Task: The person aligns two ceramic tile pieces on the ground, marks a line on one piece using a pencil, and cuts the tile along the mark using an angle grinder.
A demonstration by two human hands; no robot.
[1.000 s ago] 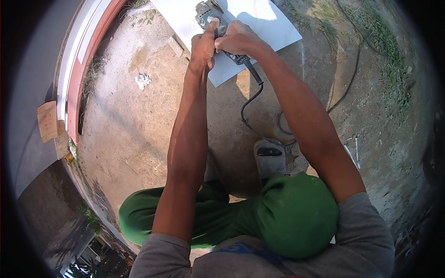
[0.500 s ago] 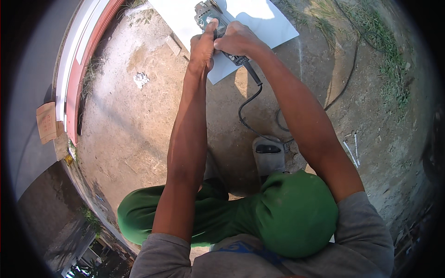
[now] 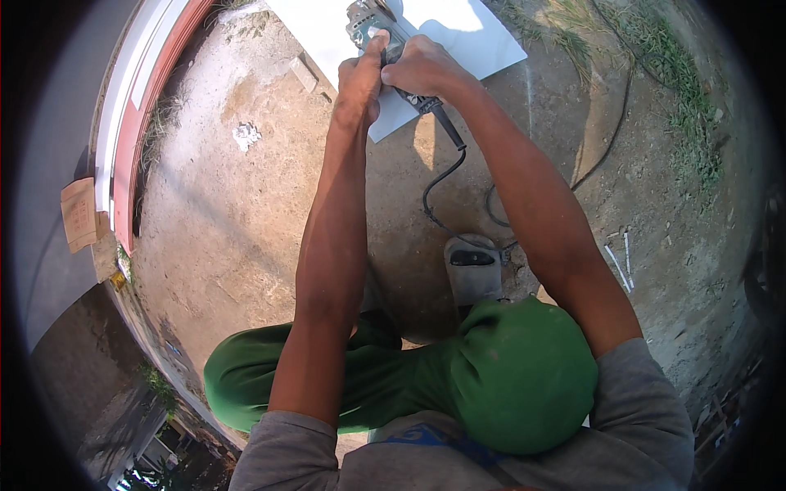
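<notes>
Both arms reach forward to an angle grinder [image 3: 375, 24] held over a glossy white panel [image 3: 491, 51]. My left hand [image 3: 360, 80] is closed round the grinder's left side, its thumb lying up along the body. From the right, my right hand [image 3: 426, 67] grips the body just behind the head. The power cord [image 3: 443, 173] leaves the rear of the tool and loops down toward my foot. Where the disc meets the panel is hard to see at the top edge of the picture.
The panel lies on bare, dusty ground. Beyond my right arm the dark cable [image 3: 626, 102] runs past grass [image 3: 696, 139]. Two thin white strips [image 3: 620, 266] and a crumpled white scrap [image 3: 245, 136] lie on the dirt. At left are a red-and-white edge [image 3: 129, 155] and a cardboard piece [image 3: 79, 214].
The grinder and both hands have shifted very slightly up and to the right in the picture. My grip on the tool is unchanged.
</notes>
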